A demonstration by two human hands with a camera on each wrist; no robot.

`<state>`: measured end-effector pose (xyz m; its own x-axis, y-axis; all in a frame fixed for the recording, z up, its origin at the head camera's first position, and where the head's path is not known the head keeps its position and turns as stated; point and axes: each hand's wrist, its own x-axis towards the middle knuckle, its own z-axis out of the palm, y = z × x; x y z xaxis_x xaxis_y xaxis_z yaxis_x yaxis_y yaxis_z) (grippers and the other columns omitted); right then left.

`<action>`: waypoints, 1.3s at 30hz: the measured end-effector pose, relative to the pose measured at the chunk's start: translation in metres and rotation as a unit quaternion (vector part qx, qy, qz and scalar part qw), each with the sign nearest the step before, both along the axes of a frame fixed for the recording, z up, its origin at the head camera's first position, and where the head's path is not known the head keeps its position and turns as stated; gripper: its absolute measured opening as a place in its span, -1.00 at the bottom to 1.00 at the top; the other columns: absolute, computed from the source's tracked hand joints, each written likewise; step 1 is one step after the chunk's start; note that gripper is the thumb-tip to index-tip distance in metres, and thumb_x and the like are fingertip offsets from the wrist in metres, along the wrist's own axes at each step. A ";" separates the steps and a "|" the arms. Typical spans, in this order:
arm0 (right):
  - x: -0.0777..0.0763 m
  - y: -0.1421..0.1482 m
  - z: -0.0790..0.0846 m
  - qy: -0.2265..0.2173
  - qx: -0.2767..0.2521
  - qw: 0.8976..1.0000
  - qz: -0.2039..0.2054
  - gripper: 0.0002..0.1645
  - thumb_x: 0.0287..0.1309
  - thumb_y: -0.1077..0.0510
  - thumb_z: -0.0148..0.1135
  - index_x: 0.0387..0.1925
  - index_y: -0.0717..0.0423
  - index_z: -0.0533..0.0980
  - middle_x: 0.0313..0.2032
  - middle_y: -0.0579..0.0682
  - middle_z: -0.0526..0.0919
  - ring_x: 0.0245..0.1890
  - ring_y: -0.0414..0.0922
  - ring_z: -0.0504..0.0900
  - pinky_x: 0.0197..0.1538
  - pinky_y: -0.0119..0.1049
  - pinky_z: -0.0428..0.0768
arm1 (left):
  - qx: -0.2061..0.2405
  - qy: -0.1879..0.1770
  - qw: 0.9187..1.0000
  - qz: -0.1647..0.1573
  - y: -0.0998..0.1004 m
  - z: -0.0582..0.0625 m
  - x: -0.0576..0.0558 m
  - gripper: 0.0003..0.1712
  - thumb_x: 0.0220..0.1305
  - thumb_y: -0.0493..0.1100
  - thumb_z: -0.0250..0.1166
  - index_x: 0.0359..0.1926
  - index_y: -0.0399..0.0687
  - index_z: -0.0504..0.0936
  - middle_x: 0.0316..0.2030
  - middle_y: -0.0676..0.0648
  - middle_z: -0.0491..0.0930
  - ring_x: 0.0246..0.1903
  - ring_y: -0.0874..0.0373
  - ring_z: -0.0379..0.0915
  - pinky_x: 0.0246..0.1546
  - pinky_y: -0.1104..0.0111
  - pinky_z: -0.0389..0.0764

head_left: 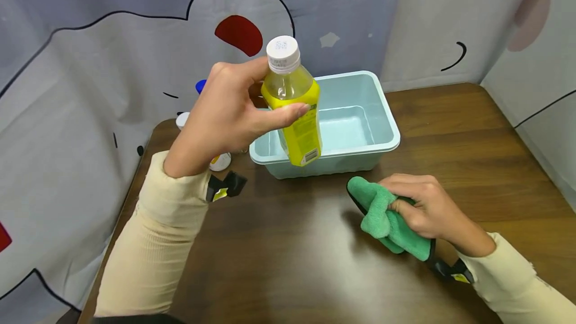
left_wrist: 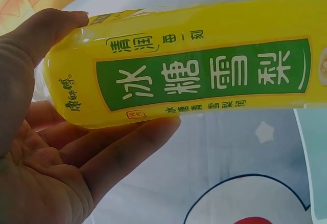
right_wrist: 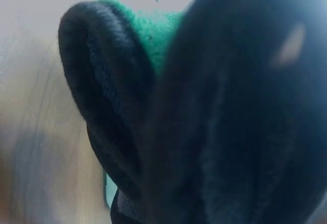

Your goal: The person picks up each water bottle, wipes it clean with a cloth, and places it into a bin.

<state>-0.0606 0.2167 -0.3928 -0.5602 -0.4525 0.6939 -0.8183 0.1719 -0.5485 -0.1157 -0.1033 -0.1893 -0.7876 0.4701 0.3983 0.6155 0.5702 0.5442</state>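
Yellow-labelled, the capped bottle (head_left: 302, 134) is raised in front of the pale basin (head_left: 346, 162), the left grip (head_left: 227, 106) curled round it; the right grip (head_left: 427, 209) clutches a green cloth (head_left: 377, 211) over the worktop (head_left: 252, 264). Both pickups look done; the bottle is not yet set down. Only the left wrist view shows the label's green panel (left_wrist: 204, 74); the right wrist's shows blurred dark folds (right_wrist: 117, 40).

Pear-drink bottle (left_wrist: 204, 65): cut off at 3 o'clock, left wrist view
Bottle's white cap (head_left: 282, 53): print too small to read
Plastic basin (head_left: 335, 165): 10 o'clock corner hidden behind left hand (head_left: 229, 106) and bottle
Green cloth (right_wrist: 156, 35): blurred, right wrist view
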 end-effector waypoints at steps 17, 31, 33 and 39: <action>0.001 0.006 0.001 -0.004 0.012 1.000 -0.011 -0.43 -0.25 0.68 0.31 -0.20 0.16 0.76 -0.29 -0.04 0.79 -0.24 -0.35 0.68 -0.18 -0.60 0.61 | 0.009 -0.020 1.000 -0.016 0.029 -0.002 -0.029 -0.49 0.25 -0.05 0.53 0.12 -0.24 0.68 -0.02 -0.13 0.80 -0.08 0.07 0.81 -0.04 0.30 0.80; 0.005 0.006 -0.006 0.000 0.003 1.000 -0.021 -0.43 -0.34 0.69 0.32 -0.24 0.21 0.76 -0.32 0.01 0.79 -0.22 -0.37 0.69 -0.15 -0.61 0.63 | -0.001 -0.040 0.999 -0.003 0.047 -0.013 -0.045 -0.45 0.27 -0.01 0.51 0.18 -0.21 0.66 0.05 -0.11 0.78 -0.07 0.10 0.80 -0.08 0.35 0.79; 0.006 0.007 -0.007 0.000 0.003 1.000 -0.021 -0.43 -0.35 0.70 0.32 -0.24 0.21 0.76 -0.32 0.01 0.79 -0.22 -0.37 0.69 -0.14 -0.61 0.63 | -0.003 -0.041 0.999 -0.004 0.051 -0.015 -0.047 -0.44 0.28 0.00 0.51 0.18 -0.21 0.65 0.05 -0.11 0.78 -0.07 0.11 0.80 -0.08 0.37 0.78; 0.008 0.007 -0.008 -0.010 0.007 1.000 -0.020 -0.41 -0.32 0.70 0.31 -0.21 0.19 0.76 -0.31 -0.01 0.79 -0.23 -0.36 0.69 -0.15 -0.60 0.63 | -0.002 -0.042 0.999 -0.010 0.060 -0.022 -0.055 -0.46 0.29 0.02 0.50 0.17 -0.18 0.65 0.02 -0.08 0.79 -0.08 0.15 0.79 -0.08 0.41 0.77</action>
<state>-0.0525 0.2240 -0.4012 -0.5927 -0.4380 0.6759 -0.7988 0.2125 -0.5628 -0.1706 -0.0433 -0.2118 -0.8089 0.4871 0.3292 0.5788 0.5615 0.5914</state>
